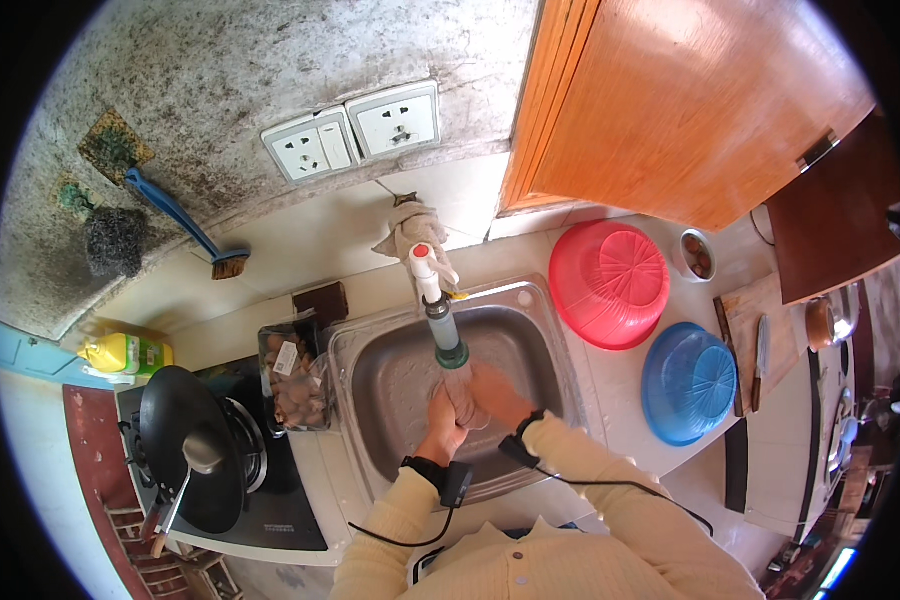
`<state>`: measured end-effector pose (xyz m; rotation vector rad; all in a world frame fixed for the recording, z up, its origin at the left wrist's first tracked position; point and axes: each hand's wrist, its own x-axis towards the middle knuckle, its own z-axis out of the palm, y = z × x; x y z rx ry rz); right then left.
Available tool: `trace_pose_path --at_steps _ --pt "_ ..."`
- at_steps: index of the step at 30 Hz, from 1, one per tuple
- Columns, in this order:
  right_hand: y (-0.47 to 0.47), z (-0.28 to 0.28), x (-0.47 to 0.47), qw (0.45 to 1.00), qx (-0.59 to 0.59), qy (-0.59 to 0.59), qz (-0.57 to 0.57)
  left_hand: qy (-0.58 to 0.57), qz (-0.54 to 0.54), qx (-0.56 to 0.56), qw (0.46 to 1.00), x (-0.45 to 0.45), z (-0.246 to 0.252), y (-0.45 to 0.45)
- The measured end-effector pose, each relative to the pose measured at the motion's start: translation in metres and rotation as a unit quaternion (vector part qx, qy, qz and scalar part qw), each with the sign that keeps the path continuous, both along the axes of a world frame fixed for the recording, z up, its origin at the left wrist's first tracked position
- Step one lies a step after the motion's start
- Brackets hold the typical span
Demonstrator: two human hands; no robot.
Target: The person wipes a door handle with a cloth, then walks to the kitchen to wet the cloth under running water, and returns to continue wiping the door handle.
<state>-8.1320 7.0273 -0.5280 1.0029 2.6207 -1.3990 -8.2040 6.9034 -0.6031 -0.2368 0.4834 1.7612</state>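
Below the faucet (429, 276), a soft, pale pinkish item (466, 409) is between my two hands over the stainless steel sink (390, 420). Whether it is meat or cloth I cannot tell. My left hand (442, 424) is closed around its left and lower side. My right hand (499, 394) touches its upper right side; it is blurred and its fingers are partly hidden. The green-rimmed spout extension (450, 352) reaches down almost to my fingers. Water drops dot the sink's bottom.
Left of the sink are a plastic-covered tray of brown pieces (292, 382) and a wok (195, 465) on the gas stove (292, 517). To the right stand an upturned red basin (607, 285), a blue basin (690, 382), and a knife (761, 360) on a cutting board (780, 322).
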Motion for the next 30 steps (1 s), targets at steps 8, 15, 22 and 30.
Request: trace_pose_path --at_steps 8,15,22,30 --pt "0.017 -0.002 0.008 0.987 -0.115 0.026 -0.107 -0.01 -0.039 -0.229 0.973 -0.014 0.049 -0.009" --pt "-0.051 0.037 0.017 0.993 0.013 0.081 0.085 -0.126 -0.079 0.238 0.96 -0.006 -0.004 -0.017" --pt "-0.006 0.026 -0.004 0.975 0.043 -0.189 0.114 0.043 0.071 -0.228 0.97 0.023 0.018 0.004" --pt "-0.033 0.008 0.009 0.965 0.178 0.037 0.188 -0.067 0.044 0.101 0.992 0.014 -0.007 -0.007"
